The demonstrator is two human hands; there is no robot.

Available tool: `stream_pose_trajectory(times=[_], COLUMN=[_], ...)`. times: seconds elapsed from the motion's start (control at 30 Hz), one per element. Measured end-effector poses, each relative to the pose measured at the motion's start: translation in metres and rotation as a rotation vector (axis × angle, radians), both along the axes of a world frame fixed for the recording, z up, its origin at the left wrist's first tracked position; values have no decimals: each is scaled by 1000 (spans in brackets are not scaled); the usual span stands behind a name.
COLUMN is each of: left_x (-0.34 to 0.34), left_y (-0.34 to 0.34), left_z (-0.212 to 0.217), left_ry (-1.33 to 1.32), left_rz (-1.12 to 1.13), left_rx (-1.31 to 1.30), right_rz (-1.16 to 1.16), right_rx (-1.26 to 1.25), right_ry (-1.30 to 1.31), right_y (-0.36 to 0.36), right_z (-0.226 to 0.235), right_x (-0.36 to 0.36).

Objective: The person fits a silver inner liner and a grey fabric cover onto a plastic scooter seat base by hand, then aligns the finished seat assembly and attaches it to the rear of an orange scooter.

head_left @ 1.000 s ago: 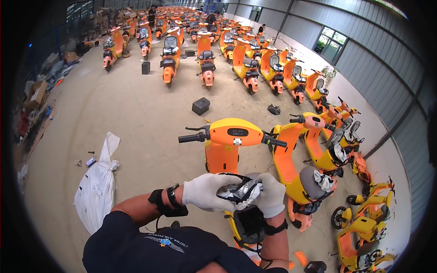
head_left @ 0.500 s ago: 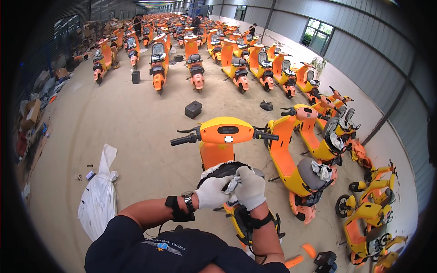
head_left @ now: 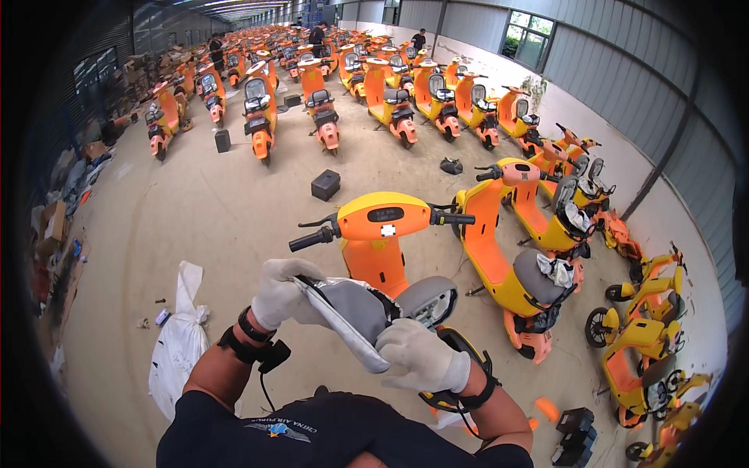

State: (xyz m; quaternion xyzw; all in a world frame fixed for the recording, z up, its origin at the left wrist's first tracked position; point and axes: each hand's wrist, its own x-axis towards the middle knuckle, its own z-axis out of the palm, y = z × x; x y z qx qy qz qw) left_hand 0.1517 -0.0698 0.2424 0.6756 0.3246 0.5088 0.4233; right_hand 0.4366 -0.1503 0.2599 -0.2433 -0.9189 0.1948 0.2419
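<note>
Both my hands wear white gloves and stretch a grey and silver seat cover (head_left: 349, 310) with black edging between them. My left hand (head_left: 289, 295) is closed on the cover's upper left edge. At its right end, my right hand (head_left: 421, 355) grips the edge, fingers curled over it. Just beyond stands an orange and yellow scooter (head_left: 374, 261), its handlebars toward the far side. Its grey seat (head_left: 425, 296) shows behind the cover, apparently tipped up; the cover and my right hand hide part of the scooter's rear.
Close on the right is another scooter (head_left: 485, 234) with crumpled silver material on its seat. A black box (head_left: 326, 185) lies on the floor ahead. A white sack (head_left: 178, 351) lies at left, black boxes (head_left: 576, 429) at lower right. Rows of scooters and several people are farther back.
My hands have moved apart, the left one leftward and up. The cover, bunched between them before, is now spread open, and the grey seat behind it shows more.
</note>
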Motion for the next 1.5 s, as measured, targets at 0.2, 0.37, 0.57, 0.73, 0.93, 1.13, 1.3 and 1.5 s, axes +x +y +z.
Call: stream_pose_trajectory(times=[0.2, 0.37, 0.57, 0.73, 0.93, 1.13, 1.3, 1.5], left_x=[-1, 17, 44, 62, 82, 60, 55, 69], left_y=[7, -7, -50, -18, 5, 7, 16, 12], left_z=[-7, -35, -26, 12, -30, 14, 8, -14], left_ry=[-478, -355, 324, 414, 321, 156, 39, -143], left_rz=[170, 211, -243, -99, -179, -371, -262, 84], left_rx=[-348, -435, -284, 207, -15, 11, -48, -153], right_rz=[-60, -480, -798, -675, -540, -216, -304, -598], right_rx=[258, 589, 556, 378, 58, -375, -609, -110], right_ry=[-95, -12, 242, 83, 138, 224, 200, 11], right_y=[2, 32, 62, 47, 37, 21, 16, 23], right_z=[6, 20, 23, -5, -16, 20, -11, -26], right_x=[-25, -8, 9, -18, -32, 21, 24, 20])
